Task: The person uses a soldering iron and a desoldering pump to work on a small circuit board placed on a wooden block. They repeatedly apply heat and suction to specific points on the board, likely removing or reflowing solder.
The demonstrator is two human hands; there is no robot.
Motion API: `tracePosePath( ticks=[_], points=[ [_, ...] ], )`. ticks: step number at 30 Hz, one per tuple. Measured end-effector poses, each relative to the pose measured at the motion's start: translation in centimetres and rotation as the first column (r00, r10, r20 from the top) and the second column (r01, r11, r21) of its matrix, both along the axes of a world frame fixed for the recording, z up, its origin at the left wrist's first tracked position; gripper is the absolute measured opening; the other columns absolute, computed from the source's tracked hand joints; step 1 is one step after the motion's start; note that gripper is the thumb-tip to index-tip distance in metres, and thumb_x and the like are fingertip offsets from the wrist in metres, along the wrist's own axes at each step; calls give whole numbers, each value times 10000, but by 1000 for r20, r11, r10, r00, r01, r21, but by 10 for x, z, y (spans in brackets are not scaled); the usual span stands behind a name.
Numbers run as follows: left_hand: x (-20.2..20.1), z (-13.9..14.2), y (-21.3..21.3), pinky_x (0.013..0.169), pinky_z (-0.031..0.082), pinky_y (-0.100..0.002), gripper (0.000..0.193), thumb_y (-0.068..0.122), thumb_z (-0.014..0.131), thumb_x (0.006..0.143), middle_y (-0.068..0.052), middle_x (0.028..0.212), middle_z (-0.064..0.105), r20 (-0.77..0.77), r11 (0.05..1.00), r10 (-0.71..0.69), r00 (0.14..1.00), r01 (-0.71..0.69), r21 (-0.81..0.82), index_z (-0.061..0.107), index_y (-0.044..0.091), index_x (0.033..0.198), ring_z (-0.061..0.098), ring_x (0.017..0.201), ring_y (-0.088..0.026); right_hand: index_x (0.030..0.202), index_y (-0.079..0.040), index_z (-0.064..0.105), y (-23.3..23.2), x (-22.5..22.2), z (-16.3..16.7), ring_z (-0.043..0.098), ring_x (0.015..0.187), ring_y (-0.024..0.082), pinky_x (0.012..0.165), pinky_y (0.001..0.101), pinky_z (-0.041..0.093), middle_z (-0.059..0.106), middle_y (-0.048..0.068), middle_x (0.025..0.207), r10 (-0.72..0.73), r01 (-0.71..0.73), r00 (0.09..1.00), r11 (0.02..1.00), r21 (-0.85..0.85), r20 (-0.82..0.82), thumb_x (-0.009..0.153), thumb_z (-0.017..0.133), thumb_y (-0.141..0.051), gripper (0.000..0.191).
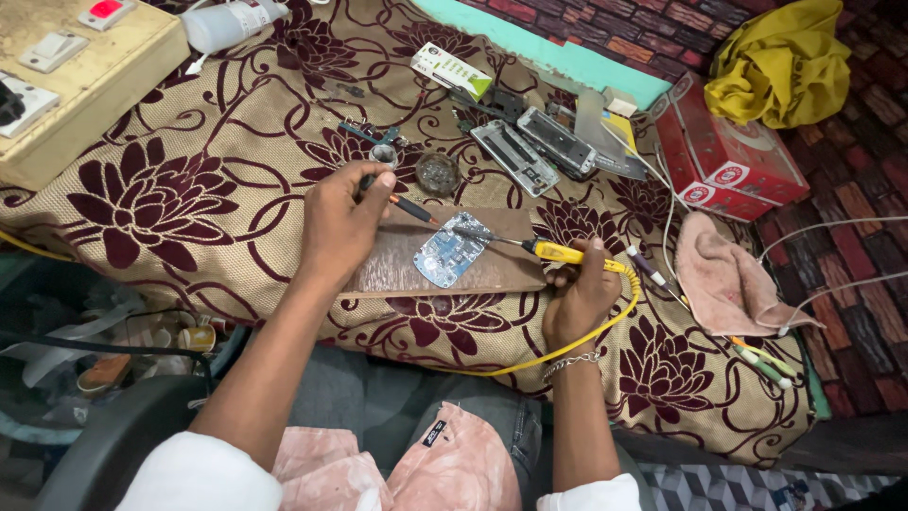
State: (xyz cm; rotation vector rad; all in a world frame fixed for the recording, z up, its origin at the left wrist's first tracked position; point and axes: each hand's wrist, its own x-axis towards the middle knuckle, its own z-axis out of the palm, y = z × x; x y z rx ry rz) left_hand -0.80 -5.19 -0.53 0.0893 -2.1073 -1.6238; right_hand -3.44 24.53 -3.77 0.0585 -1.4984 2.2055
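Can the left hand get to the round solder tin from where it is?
Probably yes. The left hand, holding a slim orange-tipped tool, sits just beside the round tin, with only bare patterned cloth between them. It would likely need to set the tool down first.

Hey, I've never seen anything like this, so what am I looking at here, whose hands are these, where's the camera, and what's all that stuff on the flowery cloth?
There is one picture, taken by a camera worn on a person's head, looking down at their own two bare hands. No machine is involved.

The right hand grips a yellow soldering iron with a yellow cord; its tip rests on a small blue circuit board. The left hand holds a thin tool with an orange and black handle, pointed toward the same board. The board lies on a brown wooden block.

Everything sits on a beige cloth with dark red flowers. Farther back lie opened phone parts and a small round tin. To the right are a red box, a pink rag and a yellow cloth. At the top left is a switchboard.
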Motion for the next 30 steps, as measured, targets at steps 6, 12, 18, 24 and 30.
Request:
tracePosePath(
  ticks=[6, 12, 18, 24, 30],
  points=[
    [0, 3, 2, 495, 456, -258, 273, 287, 635, 998, 12, 720, 685, 99, 1000, 22, 995, -21, -7, 719, 84, 1160, 657, 618, -83, 960, 16, 650, 1, 0, 0, 535, 541, 116, 496, 255, 452, 607, 66, 693, -54, 53, 998, 998, 38, 13, 1058, 591, -366, 398],
    [0, 4, 2, 528, 461, -235, 283, 289, 643, 1000, 7, 716, 682, 61, 999, 21, 998, -23, 33, 722, 81, 1174, 652, 647, -69, 982, 19, 605, 2, -1, -1, 537, 537, 125, 496, 261, 472, 567, 56, 675, -30, 30, 1000, 999, -15, -6, 1055, 583, -425, 451],
    [-1, 0, 1, 560, 495, -219, 299, 286, 653, 997, 20, 766, 688, -43, 998, -2, 999, 5, 66, 712, 59, 1183, 667, 674, -48, 989, 14, 609, 6, -2, -6, 515, 529, 116, 510, 269, 495, 553, 48, 665, -39, 39, 999, 999, 2, 1, 1043, 563, -478, 497],
    [-2, -7, 0, 543, 440, -228, 363, 321, 576, 1056, 2, 744, 648, -98, 993, -20, 995, 31, 111, 687, 58, 1281, 590, 646, -56, 1038, -44, 543, 17, -3, -6, 529, 611, 145, 544, 295, 496, 561, 56, 778, 2, -2, 1000, 979, -202, -1, 1008, 551, -569, 525],
    [-5, -8, -1, 599, 479, -213, 409, 358, 577, 1061, 1, 793, 644, -229, 991, -70, 971, 94, 94, 681, 39, 1294, 603, 701, -37, 1044, -88, 502, 26, -9, -11, 561, 651, 181, 594, 321, 509, 615, 67, 833, -11, 35, 996, 962, -271, 89, 943, 540, -626, 549]
  ],
)
